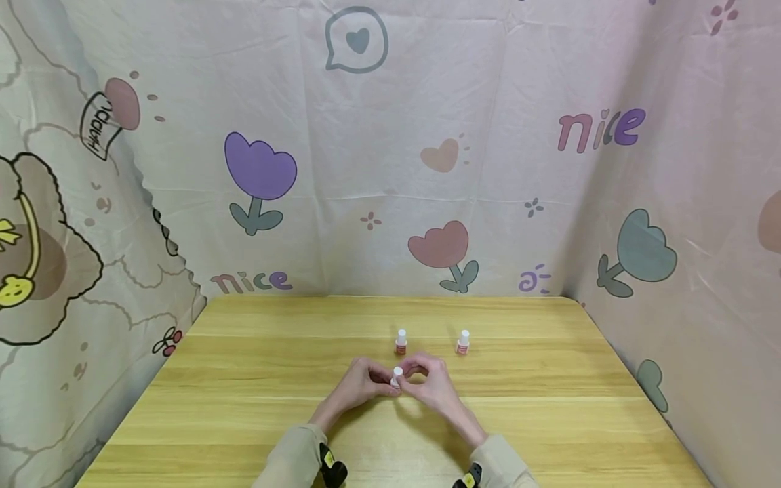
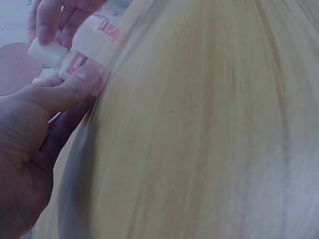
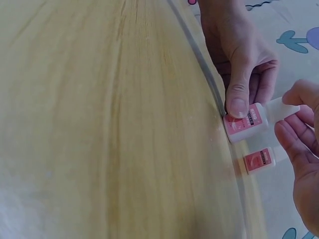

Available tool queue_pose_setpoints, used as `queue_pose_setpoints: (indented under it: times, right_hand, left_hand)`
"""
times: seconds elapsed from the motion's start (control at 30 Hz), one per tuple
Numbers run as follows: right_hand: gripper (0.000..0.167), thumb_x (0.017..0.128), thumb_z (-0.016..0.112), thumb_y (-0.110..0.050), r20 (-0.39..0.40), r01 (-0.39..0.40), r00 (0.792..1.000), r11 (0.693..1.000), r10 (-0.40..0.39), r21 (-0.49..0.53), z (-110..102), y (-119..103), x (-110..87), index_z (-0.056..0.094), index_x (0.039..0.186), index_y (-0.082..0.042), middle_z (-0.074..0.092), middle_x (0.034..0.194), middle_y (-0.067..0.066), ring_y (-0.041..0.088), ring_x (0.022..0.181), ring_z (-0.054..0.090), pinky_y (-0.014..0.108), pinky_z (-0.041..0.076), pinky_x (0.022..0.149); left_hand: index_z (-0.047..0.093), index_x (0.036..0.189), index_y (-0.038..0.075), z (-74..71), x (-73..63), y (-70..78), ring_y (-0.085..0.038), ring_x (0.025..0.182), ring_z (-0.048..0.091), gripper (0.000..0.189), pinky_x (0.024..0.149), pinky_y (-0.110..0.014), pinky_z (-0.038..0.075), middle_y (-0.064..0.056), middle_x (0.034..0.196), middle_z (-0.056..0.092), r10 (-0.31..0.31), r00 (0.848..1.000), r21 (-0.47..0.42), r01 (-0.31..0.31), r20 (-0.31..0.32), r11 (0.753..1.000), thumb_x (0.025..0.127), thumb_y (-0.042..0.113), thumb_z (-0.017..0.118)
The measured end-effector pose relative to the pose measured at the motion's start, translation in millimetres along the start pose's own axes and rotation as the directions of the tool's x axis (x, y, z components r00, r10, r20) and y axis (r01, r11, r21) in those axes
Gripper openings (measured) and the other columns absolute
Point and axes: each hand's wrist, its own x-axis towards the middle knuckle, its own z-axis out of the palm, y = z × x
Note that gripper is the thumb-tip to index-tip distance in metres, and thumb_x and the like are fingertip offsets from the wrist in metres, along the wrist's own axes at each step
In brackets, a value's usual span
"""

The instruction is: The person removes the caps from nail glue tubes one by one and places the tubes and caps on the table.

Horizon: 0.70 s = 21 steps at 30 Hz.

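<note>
A small white bottle with a pink label (image 3: 242, 128) stands low over the table between both hands. My left hand (image 1: 360, 383) holds its body, the thumb pressed across the label in the left wrist view. My right hand (image 1: 432, 385) has its fingers at the white cap (image 2: 46, 53), pinching it from the other side. The cap sits on top of the bottle. In the head view, the hands partly cover the bottle. Behind them stand two similar capped bottles, one with a red-pink label (image 1: 401, 343) and another to its right (image 1: 463, 343).
The wooden table (image 1: 274, 352) reaches back to a printed cloth backdrop (image 1: 366, 176), with cloth at both sides too. Dark straps with yellow marks (image 1: 332, 466) circle the sleeves at the wrists.
</note>
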Motion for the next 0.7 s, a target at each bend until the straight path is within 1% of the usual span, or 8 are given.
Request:
queue_pose_setpoints:
  times: [0.1,0.23,0.4,0.53,0.63,0.67,0.7]
  right_hand:
    - [0.018,0.080,0.076,0.008,0.009,0.017,1.000,1.000,-0.017,0.009,0.3,-0.2,0.5,0.072,0.094,-0.001,0.073,0.090,0.016,0.014,0.079,0.070,0.037,0.062,0.080]
    - [0.017,0.080,0.077,0.007,0.008,0.022,1.000,1.000,-0.022,0.015,0.6,-0.6,0.5,0.071,0.094,0.000,0.073,0.090,0.017,0.010,0.079,0.069,0.037,0.062,0.080]
    - [0.019,0.079,0.080,0.004,-0.015,0.011,1.000,1.000,-0.011,0.012,1.0,-1.3,-0.3,0.071,0.096,0.000,0.073,0.090,0.017,0.003,0.079,0.067,0.034,0.062,0.078]
    - [0.020,0.078,0.081,0.004,-0.031,0.000,1.000,1.000,0.000,0.005,1.9,-1.5,-0.2,0.071,0.095,0.000,0.073,0.088,0.017,0.001,0.077,0.065,0.031,0.062,0.076]
    - [0.019,0.078,0.081,0.005,-0.040,0.024,0.999,1.000,-0.023,0.004,2.7,-1.3,0.0,0.071,0.094,0.000,0.072,0.086,0.017,0.005,0.075,0.066,0.033,0.062,0.073]
    - [0.019,0.078,0.080,0.006,-0.040,0.031,0.999,1.000,-0.031,0.004,2.0,-6.8,0.0,0.070,0.093,0.003,0.072,0.085,0.019,0.010,0.073,0.068,0.036,0.062,0.073]
    - [0.018,0.078,0.080,0.007,-0.043,0.043,0.998,0.999,-0.043,0.003,2.4,-6.8,0.0,0.070,0.093,0.004,0.072,0.085,0.021,0.015,0.072,0.069,0.038,0.062,0.073]
  left_hand:
    - [0.080,0.092,0.007,0.4,-0.2,0.7,-0.013,0.076,0.074,0.015,0.069,-0.018,0.057,-0.010,0.089,0.080,0.008,1.000,-0.003,-0.008,-0.004,1.000,0.079,0.010,0.085]
    - [0.081,0.093,0.007,-0.2,-0.3,1.3,-0.011,0.075,0.073,0.015,0.069,-0.018,0.057,-0.010,0.089,0.080,0.003,1.000,-0.002,-0.003,-0.001,1.000,0.079,0.011,0.085]
    - [0.081,0.093,0.010,-1.3,0.1,0.6,-0.007,0.075,0.072,0.016,0.069,-0.018,0.056,-0.008,0.088,0.080,-0.016,1.000,0.006,0.016,0.000,1.000,0.078,0.013,0.086]
    - [0.081,0.092,0.011,-1.3,0.7,0.3,-0.007,0.075,0.072,0.015,0.069,-0.017,0.056,-0.008,0.088,0.080,-0.016,1.000,0.012,0.016,0.001,1.000,0.079,0.014,0.086]
    - [0.081,0.093,0.011,-1.3,0.5,1.5,-0.007,0.075,0.072,0.015,0.069,-0.017,0.056,-0.008,0.088,0.080,-0.016,1.000,0.007,0.016,0.000,1.000,0.079,0.013,0.086]
    - [0.081,0.093,0.011,-1.3,0.5,1.9,-0.006,0.075,0.072,0.016,0.069,-0.017,0.056,-0.008,0.089,0.080,-0.018,1.000,0.005,0.018,0.000,1.000,0.079,0.013,0.086]
    - [0.081,0.093,0.011,-1.3,0.4,2.4,-0.006,0.075,0.072,0.016,0.070,-0.017,0.056,-0.008,0.089,0.080,-0.020,1.000,0.001,0.020,-0.001,1.000,0.078,0.013,0.086]
